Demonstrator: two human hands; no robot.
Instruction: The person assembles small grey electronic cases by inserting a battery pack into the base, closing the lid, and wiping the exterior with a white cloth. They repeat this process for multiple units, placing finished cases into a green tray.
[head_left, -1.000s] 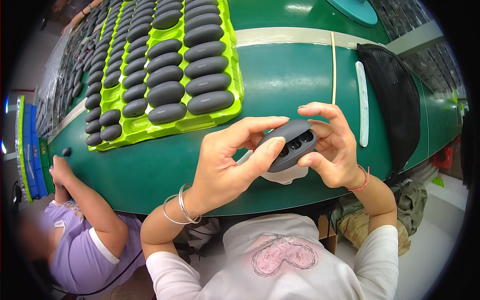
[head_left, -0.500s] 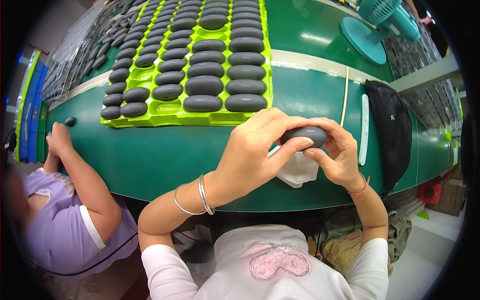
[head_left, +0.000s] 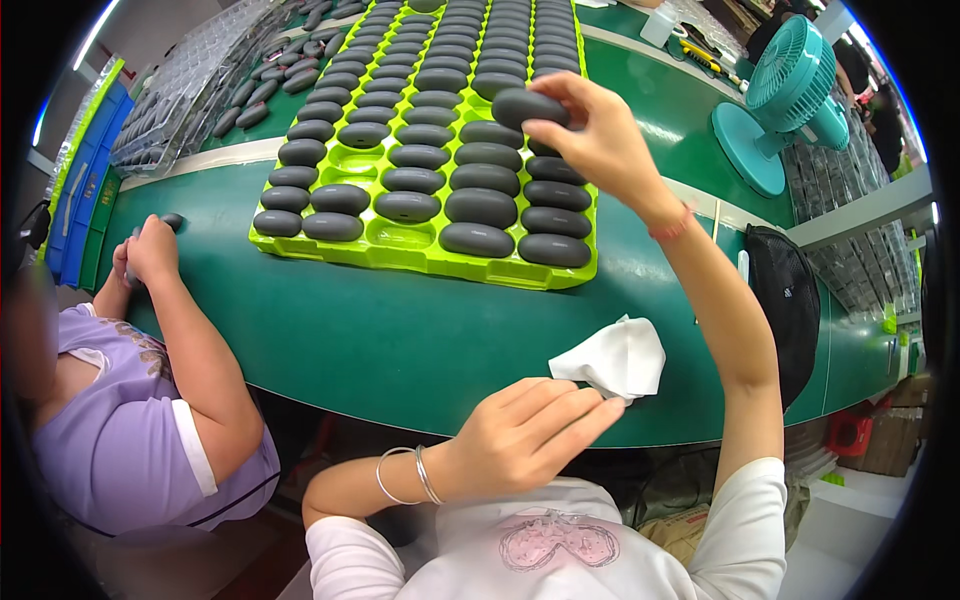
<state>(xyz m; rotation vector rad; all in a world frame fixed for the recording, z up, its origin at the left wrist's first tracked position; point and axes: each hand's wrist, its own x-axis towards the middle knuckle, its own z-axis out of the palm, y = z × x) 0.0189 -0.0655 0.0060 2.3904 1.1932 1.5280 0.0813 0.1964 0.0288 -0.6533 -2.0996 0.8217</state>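
Observation:
My right hand [head_left: 595, 130] pinches a smooth dark grey oval piece [head_left: 528, 108], shaped like a pebble, between thumb and fingers. It is above the right part of a bright green tray [head_left: 430, 262], whose rows of hollows hold many such pieces. Hollows without a piece show at the tray's near edge and left of its middle. Near the table's front edge, my left hand [head_left: 535, 425] has its fingers stretched to the right, thumb hidden. A crumpled white cloth [head_left: 620, 355] sits right by its fingertips; whether they touch it I cannot tell.
At the left, a person in purple handles a grey piece at the green table [head_left: 330, 350]. Loose grey pieces [head_left: 265, 90] and clear plastic trays lie behind. To the right are a teal fan [head_left: 795, 75], a thin stick, a black pouch [head_left: 780, 290] and a metal post.
My hands have parted. The right one has carried the oval piece forward over the tray, while the left let go and came back beside the cloth. The view has shifted.

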